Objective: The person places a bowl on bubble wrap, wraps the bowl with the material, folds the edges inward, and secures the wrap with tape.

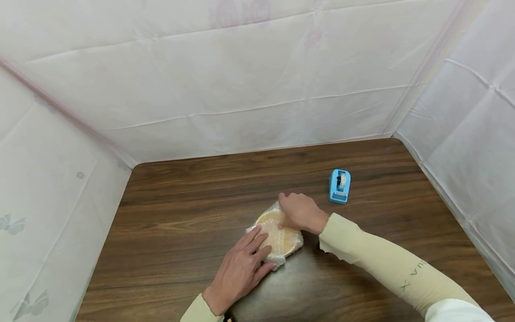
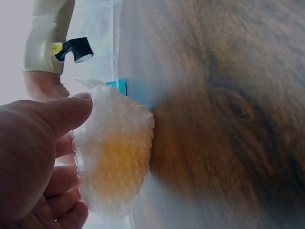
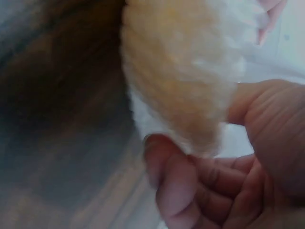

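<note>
A flat, round yellow object wrapped in bubble wrap [image 1: 287, 245] lies on the wooden table, its exact kind blurred by the wrap. My left hand [image 1: 239, 269] rests with extended fingers on its near left side. In the left wrist view the thumb [image 2: 71, 112] lies along the edge of the bubble wrap [image 2: 121, 162]. At the far right edge, my right hand [image 1: 301, 212] grips the bundle, thumb on top. The right wrist view shows its curled fingers [image 3: 176, 181] at the rim of the wrapped object [image 3: 176, 62].
A light blue tape dispenser [image 1: 339, 187] with a roll of tape stands to the right, beyond the right hand. Whitish sheeting [image 1: 249, 89] walls in the back and both sides of the brown wooden table [image 1: 181, 201].
</note>
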`<state>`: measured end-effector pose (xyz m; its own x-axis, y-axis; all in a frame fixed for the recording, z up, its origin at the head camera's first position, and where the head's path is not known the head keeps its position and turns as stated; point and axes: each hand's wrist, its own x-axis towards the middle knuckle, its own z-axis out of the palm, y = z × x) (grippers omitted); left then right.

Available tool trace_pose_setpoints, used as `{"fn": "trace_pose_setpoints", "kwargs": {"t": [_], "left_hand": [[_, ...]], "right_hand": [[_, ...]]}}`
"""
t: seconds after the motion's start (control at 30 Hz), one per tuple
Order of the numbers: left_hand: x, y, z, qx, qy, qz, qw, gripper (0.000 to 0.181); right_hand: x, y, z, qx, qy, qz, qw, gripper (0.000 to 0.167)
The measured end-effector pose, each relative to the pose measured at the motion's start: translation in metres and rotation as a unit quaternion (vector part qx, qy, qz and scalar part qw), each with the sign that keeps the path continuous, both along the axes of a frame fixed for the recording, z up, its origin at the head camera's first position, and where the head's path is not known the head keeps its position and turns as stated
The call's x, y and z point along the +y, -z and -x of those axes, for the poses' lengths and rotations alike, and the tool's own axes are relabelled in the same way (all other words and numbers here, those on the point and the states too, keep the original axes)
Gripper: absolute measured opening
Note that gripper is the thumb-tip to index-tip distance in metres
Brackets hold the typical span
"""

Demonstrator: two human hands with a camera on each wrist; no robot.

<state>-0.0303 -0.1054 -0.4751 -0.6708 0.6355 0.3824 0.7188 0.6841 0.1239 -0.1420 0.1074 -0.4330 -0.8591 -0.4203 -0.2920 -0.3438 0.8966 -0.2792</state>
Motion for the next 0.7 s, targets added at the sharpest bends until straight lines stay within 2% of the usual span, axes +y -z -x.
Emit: {"fn": "trace_pose_setpoints", "kwargs": {"t": [0.17, 0.3, 0.43, 0.53, 0.7], "left_hand": [[0.0, -0.001, -0.001, 0.002, -0.004, 0.009, 1.0, 0.029], [-0.001, -0.001, -0.002, 0.001, -0.007, 0.012, 0.9999, 0.029], [0.0, -0.002, -0.002, -0.004, -0.008, 0.011, 0.9999, 0.028], [0.0, -0.002, -0.002, -0.001, -0.008, 0.011, 0.9999, 0.028], [-0.001, -0.001, 0.0, 0.01, -0.012, 0.014, 0.9998, 0.032]], "right_hand": [[0.008, 0.006, 0.004, -0.035, -0.011, 0.041, 0.9985, 0.074], [0.012, 0.007, 0.006, -0.055, -0.009, 0.059, 0.9967, 0.06], [0.011, 0.009, 0.006, -0.057, -0.012, 0.061, 0.9965, 0.051], [0.012, 0.009, 0.007, -0.064, -0.011, 0.066, 0.9957, 0.053], [0.017, 0.009, 0.011, -0.101, -0.001, 0.091, 0.9908, 0.058]]}}
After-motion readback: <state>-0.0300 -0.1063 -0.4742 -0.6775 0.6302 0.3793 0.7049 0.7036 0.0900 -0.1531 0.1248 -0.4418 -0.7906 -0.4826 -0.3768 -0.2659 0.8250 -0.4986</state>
